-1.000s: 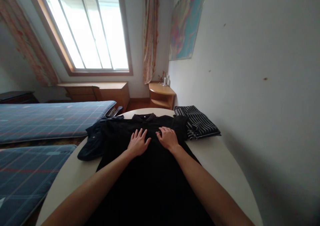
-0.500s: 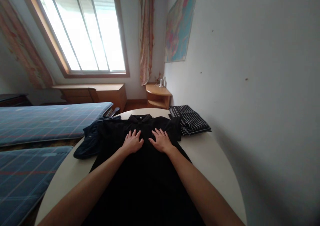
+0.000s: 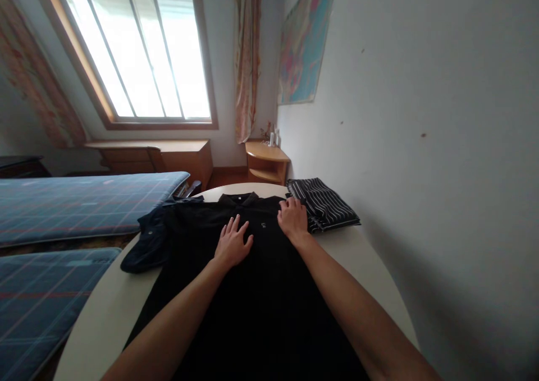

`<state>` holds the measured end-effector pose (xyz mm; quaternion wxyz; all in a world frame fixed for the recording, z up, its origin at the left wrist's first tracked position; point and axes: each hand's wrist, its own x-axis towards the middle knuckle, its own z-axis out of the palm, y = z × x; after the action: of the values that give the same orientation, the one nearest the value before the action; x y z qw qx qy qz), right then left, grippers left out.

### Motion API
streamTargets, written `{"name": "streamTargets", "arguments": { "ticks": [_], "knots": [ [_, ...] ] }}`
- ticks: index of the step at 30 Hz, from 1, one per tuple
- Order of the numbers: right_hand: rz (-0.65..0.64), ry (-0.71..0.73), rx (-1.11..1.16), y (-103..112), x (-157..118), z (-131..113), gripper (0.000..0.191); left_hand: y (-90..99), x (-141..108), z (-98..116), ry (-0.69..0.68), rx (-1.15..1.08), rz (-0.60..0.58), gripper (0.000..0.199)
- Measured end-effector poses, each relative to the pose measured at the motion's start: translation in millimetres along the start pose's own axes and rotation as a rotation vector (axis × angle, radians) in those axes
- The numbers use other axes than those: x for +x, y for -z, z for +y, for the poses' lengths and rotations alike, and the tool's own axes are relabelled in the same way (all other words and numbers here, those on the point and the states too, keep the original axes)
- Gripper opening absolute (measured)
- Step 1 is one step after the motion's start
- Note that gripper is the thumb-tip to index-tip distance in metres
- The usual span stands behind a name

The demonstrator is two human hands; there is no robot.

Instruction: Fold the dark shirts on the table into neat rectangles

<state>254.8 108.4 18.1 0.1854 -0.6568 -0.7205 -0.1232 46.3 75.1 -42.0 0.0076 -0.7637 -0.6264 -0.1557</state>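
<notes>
Fingers of left hand (image 3: 233,248) spread on black shirt (image 3: 256,308), which lies flat beneath them; right hand (image 3: 293,218) curled at its shoulder, pinching or not, cannot tell. Step looks like smoothing; next probably calls for a light outward tug. Half-second back, right fingers lay spread mid-chest.

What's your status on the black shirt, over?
Left hand spread on black shirt. Right hand curled farther right on it, grip unclear. Shirt laid out, collar at far end. Close by: striped cloth right, dark blue garment left.
</notes>
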Motion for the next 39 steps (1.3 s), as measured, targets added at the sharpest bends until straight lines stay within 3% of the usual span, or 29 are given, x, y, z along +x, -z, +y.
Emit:
{"name": "streamTargets", "arguments": {
  "ticks": [3,6,13,20,24,30,35,39],
  "knots": [
    [0.086,-0.137,-0.101,12.3,11.2,18.2,0.04,0.2,-1.6,0.7,-0.044,-0.016,-0.055,0.06],
    [0.067,-0.219,-0.157,14.6,16.3,32.5,0.041,0.7,-3.1,0.7,-0.069,-0.028,-0.111,0.064],
    [0.035,-0.216,-0.029,14.3,22.1,36.7,0.031,4.7,-5.0,-0.3,-0.123,-0.06,-0.144,0.062],
    [0.148,-0.216,0.109,28.2,28.6,31.4,0.028,-1.2,0.8,-1.6,-0.09,-0.068,-0.09,0.063],
    [0.159,-0.186,0.145,22.0,21.2,30.4,0.035,0.1,26.9,-6.1,-0.068,-0.032,-0.03,0.059],
    [0.149,-0.112,0.247,4.7,13.1,29.6,0.045,4.6,91.0,-7.0,-0.031,-0.073,-0.021,0.055],
    [0.083,-0.124,0.272,-0.1,3.2,32.9,0.035,-4.7,128.7,-5.0,0.047,-0.115,-0.038,0.054],
    [0.144,-0.092,0.324,-6.8,-9.4,39.3,0.036,-16.8,148.6,-8.3,0.038,-0.136,-0.05,0.051]
  ]
}}
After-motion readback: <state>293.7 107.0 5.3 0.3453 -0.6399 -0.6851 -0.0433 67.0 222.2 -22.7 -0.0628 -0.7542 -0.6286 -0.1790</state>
